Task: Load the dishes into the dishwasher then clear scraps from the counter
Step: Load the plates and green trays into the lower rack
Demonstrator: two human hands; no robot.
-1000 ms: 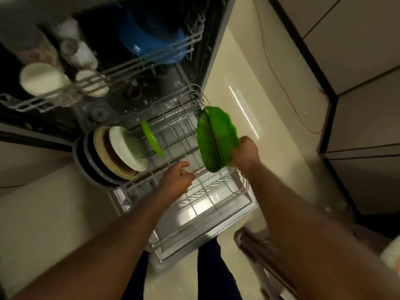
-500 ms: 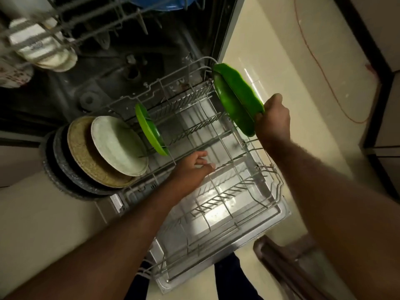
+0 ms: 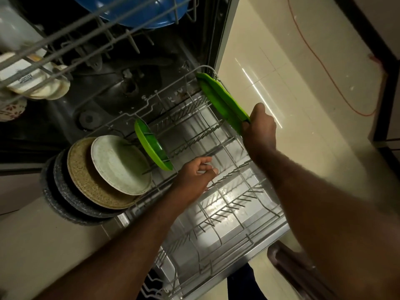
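Note:
My right hand (image 3: 258, 128) grips the lower edge of a green leaf-shaped plate (image 3: 218, 100), held on edge over the far right corner of the pulled-out lower rack (image 3: 229, 215). My left hand (image 3: 195, 176) hovers over the rack's middle tines, fingers loosely curled and holding nothing. Another green plate (image 3: 152, 145) stands upright in the tines. Left of it lean a white plate (image 3: 121, 165), a tan speckled plate (image 3: 86, 180) and dark grey plates (image 3: 62, 198).
The upper rack (image 3: 91, 33) juts out above, carrying a blue bowl (image 3: 138, 11) and white cups (image 3: 39, 83). The open dishwasher door lies under the lower rack. Cream floor tiles and an orange cable (image 3: 320, 68) lie to the right, with dark cabinet fronts beyond.
My right hand has carried the green plate away from me, toward the rack's far right corner, and tilted it edge-on. My left hand stayed over the middle tines. The camera moved closer.

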